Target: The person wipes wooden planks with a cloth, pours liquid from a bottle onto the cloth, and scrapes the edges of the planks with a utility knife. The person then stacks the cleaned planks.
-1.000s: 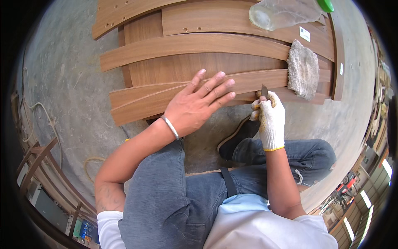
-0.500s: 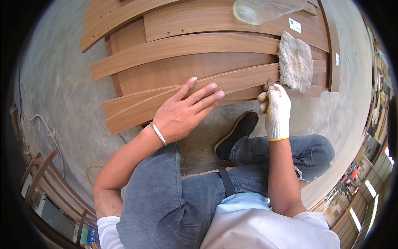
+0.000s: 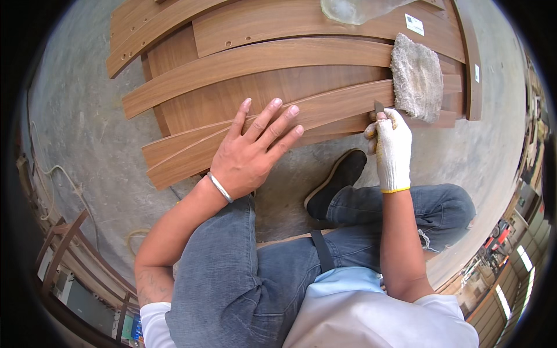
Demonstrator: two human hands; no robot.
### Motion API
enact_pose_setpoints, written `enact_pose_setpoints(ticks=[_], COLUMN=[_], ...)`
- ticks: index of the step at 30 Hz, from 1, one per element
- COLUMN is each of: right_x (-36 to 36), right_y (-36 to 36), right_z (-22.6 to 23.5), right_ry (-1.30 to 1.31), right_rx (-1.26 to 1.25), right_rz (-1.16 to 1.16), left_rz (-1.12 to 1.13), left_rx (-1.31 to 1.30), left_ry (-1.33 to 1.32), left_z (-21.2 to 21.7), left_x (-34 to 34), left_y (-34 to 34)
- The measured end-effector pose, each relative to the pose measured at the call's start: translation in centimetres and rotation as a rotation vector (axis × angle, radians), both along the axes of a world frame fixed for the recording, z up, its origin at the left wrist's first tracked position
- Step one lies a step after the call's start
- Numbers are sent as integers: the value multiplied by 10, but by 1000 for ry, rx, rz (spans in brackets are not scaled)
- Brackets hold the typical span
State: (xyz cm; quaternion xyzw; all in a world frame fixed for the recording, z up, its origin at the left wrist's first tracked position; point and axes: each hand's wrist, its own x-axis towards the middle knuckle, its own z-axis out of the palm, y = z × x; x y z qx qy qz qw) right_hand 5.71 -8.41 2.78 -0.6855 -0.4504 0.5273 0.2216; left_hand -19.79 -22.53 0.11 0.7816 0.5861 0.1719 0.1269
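My bare left hand, with a bracelet at the wrist, lies with fingers spread over the near curved brown wooden slats. Its fingertips rest on or just above the wood. A white glove with bare fingertips covers my right hand. It is closed round a small blade, whose dark tip points up at the near slat's right end; any handle is hidden in the fist. Just beyond that hand, a grey fuzzy cloth is draped over the slats.
More brown boards with drilled holes lie behind, bearing a translucent plastic bag or bottle and a white label. An upright-running board borders the right side. My dark shoe stands on the concrete floor. A curved brown frame is at lower left.
My left hand has shifted slightly left, its fingers spreading wider and turning more upward. The right hand keeps its grip on the blade near the cloth. The view has shifted a little.
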Motion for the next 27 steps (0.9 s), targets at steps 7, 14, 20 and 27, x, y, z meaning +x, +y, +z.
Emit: enact_pose_setpoints(ticks=[7, 14, 20, 27], right_x=[1, 9, -20, -38], right_y=[1, -5, -26, -49], right_z=[-3, -14, -10, -14], right_ry=[-116, -386, -606, -614], right_rx=[73, 245, 436, 546], right_rz=[80, 300, 457, 618], left_rz=[-44, 264, 503, 494], left_rx=[-32, -56, 41, 43], left_ry=[-1, -79, -6, 2], left_z=[6, 10, 1, 0], left_x=[-7, -39, -48, -48], left_y=[-2, -12, -20, -17])
